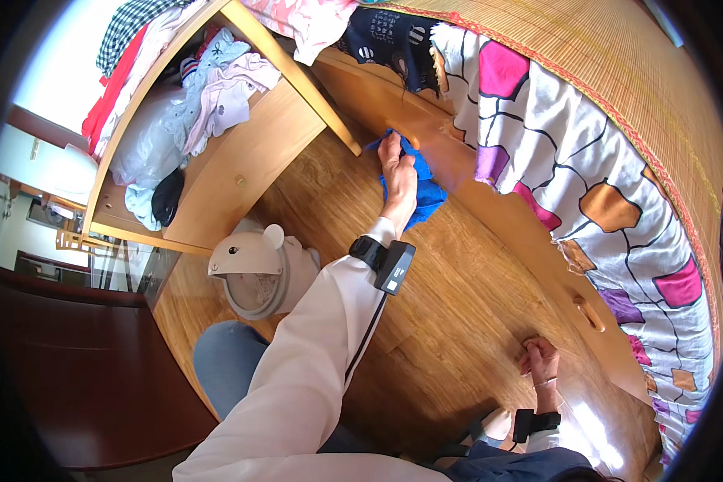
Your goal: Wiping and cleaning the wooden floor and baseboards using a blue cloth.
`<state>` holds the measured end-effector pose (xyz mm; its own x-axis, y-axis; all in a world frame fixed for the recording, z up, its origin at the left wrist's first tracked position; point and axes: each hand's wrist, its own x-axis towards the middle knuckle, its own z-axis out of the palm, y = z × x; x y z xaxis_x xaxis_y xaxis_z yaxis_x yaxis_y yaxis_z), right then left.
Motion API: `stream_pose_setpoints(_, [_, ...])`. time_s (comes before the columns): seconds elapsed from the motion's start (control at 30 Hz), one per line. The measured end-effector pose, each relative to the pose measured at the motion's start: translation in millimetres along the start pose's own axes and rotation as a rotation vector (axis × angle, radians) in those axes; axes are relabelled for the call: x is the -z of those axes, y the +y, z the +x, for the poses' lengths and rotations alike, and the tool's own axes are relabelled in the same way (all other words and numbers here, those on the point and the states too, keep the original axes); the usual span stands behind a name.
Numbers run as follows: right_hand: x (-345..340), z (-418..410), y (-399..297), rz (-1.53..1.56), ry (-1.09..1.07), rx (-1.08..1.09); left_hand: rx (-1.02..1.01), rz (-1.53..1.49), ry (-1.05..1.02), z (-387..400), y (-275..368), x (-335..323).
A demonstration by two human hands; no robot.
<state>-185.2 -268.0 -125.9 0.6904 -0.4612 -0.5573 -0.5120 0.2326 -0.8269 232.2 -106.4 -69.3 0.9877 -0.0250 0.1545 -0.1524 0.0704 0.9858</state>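
My left hand [400,178] grips a blue cloth [429,199], with its fingertips bunched into the far end. Part of the cloth spreads over the wood-look floor [452,274], and its far end meets the wooden base board of the bed [506,226]. Lower on the right, my right hand [542,359] rests by its curled fingers on the floor, and nothing shows in it. Black devices sit on both wrists; a cable runs from the left one [396,268] along my pale sleeve. The palms of both hands are hidden.
A wooden shelf unit [241,150] holding clothes and a plastic bag stands left, its leg [295,78] close to my left hand. Beside my knee sits an animal-shaped bin [259,271]. A patterned bed skirt [554,150] hangs over the base board, which has a slot handle [589,314].
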Motion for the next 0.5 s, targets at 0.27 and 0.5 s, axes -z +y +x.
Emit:
stream_pose_setpoints(0.27, [-2.7,3.8,-3.3,0.0,-0.014,0.043,-0.425,0.798,-0.05,11.1,1.1,13.1])
stream_pose_setpoints(0.5, [0.1,1.4,1.2,-0.008,0.007,-0.009,-0.136,0.008,0.15,-6.3,-4.5,-13.9])
